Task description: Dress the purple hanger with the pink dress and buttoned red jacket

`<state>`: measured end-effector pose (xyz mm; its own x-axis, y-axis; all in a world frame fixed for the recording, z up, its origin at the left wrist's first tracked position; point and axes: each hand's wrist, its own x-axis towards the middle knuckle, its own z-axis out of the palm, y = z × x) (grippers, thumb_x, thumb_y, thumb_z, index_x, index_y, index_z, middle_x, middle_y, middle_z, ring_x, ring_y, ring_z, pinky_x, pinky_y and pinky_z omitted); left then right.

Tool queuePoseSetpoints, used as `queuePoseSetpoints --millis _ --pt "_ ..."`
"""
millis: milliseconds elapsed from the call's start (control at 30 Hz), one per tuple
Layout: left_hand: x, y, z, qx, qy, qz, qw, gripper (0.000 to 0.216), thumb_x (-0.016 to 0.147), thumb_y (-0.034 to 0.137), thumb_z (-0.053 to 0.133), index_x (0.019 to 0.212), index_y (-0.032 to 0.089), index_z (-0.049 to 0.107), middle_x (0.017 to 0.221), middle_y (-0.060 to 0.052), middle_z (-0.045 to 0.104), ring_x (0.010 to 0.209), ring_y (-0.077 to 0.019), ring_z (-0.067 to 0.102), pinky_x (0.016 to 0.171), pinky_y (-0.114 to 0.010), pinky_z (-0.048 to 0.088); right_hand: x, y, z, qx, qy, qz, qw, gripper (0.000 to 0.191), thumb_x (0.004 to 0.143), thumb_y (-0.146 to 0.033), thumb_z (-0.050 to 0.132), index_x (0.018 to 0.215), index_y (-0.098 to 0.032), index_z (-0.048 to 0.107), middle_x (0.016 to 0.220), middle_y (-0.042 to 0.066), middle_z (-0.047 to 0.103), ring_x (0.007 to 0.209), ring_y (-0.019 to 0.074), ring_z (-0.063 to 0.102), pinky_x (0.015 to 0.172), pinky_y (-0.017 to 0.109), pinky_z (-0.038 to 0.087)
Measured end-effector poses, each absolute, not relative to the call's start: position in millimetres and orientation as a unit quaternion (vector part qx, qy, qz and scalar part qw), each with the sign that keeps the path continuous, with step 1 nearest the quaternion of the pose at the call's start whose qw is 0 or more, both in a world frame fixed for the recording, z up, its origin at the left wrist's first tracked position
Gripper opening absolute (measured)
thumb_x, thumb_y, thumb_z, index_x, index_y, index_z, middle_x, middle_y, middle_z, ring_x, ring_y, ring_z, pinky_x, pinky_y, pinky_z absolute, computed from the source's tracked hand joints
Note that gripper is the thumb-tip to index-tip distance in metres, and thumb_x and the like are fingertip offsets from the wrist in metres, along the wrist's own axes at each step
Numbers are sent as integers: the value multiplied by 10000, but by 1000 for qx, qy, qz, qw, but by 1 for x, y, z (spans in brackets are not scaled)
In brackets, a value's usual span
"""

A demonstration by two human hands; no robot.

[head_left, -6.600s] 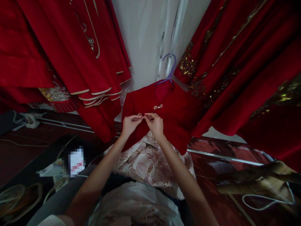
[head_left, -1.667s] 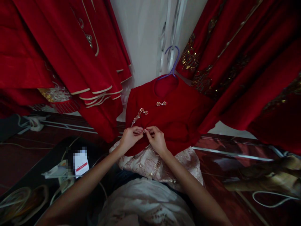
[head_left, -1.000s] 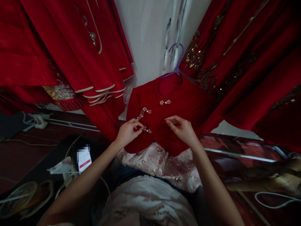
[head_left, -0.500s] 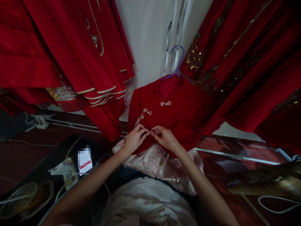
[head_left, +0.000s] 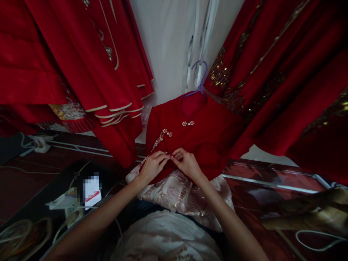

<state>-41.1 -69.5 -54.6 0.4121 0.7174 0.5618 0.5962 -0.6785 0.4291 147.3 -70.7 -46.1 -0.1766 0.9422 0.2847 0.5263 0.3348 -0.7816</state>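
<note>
A red garment (head_left: 209, 130) hangs in front of me on a purple hanger (head_left: 200, 87). A pair of beaded flowers (head_left: 188, 123) sits below its neckline, and a curved beaded trim (head_left: 162, 137) runs down its left part. My left hand (head_left: 155, 166) is closed in a pinch at a small beaded flower clasp (head_left: 171, 156) low on the garment front. From the other side my right hand (head_left: 187, 166) pinches the same clasp. The fingertips nearly meet and cover most of it. Pale pink brocade cloth (head_left: 168, 192) spreads over my lap beneath the garment.
Red clothes with cream piping (head_left: 81, 65) hang at left, gold-sequinned red ones (head_left: 261, 72) at right. On a dark surface at lower left lie a white and red box (head_left: 92, 198) and a coil of cord (head_left: 16, 235). A white cable loop (head_left: 320, 241) lies at lower right.
The view has shifted, so most things appear a little further left and lower. My fingers have drawn closer together, and the beaded flower they hold shows less than before.
</note>
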Motion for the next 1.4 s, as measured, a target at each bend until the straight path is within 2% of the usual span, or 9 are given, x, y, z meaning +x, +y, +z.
queuePoseSetpoints --millis 233,500,633,700,833,1033,1100,1233,1400 --pt "-44 -65 -56 853 349 387 33 192 914 195 532 1046 210 670 993 -36 675 880 -133 652 816 -283 555 147 -72 -46 -507 -712 289 390 116 811 -252 628 915 -202 614 784 7 692 725 138 663 687 248 515" --pt "-40 -65 -36 846 402 332 115 146 913 251 530 960 212 663 890 -11 664 777 -120 639 749 -253 538 157 -71 -38 -482 -721 331 373 134 810 -274 642 903 -178 640 793 33 695 738 147 655 707 267 515" --pt "-39 -39 -1 840 424 337 8 226 935 281 473 1092 209 619 1038 -62 608 979 -186 579 869 -332 513 174 -70 -26 -416 -729 412 354 223 798 -355 674 894 -156 644 834 50 700 749 144 652 708 268 517" --pt "-42 -19 14 855 419 300 -51 268 931 295 476 1149 203 602 1114 -92 568 1063 -227 521 906 -381 491 179 -71 -21 -406 -730 423 351 255 802 -393 670 891 -155 644 839 51 701 752 143 651 707 269 515" --pt "-47 14 27 901 361 222 -95 240 914 326 512 1067 206 653 1107 -98 543 1068 -244 480 946 -435 442 180 -72 -17 -413 -727 421 352 284 795 -423 677 887 -156 647 835 51 702 743 141 645 697 268 509" --pt "-44 32 35 929 302 197 -85 206 894 327 546 1003 208 674 1059 -88 558 1033 -234 479 946 -442 423 181 -71 -19 -403 -729 429 350 284 799 -421 675 896 -155 646 831 52 703 737 138 643 686 262 505" --pt "-42 36 39 938 279 197 -65 174 880 320 567 965 201 662 1053 -70 585 1043 -222 493 1034 -487 365 182 -71 -18 -398 -727 434 352 280 801 -414 674 900 -155 641 837 54 706 738 139 646 686 261 505" --pt "-38 38 41 943 257 201 -69 106 889 239 528 921 201 622 909 -18 633 1021 -192 534 1158 -586 139 179 -71 -17 -399 -728 425 361 256 807 -393 668 907 -157 650 844 52 707 740 138 643 691 263 504" --pt "-28 33 38 942 257 197 -91 127 896 211 480 859 201 601 790 11 612 862 -159 571 1175 -575 82 178 -70 -18 -409 -731 412 359 248 806 -379 669 903 -152 660 820 53 702 723 136 634 684 265 502"
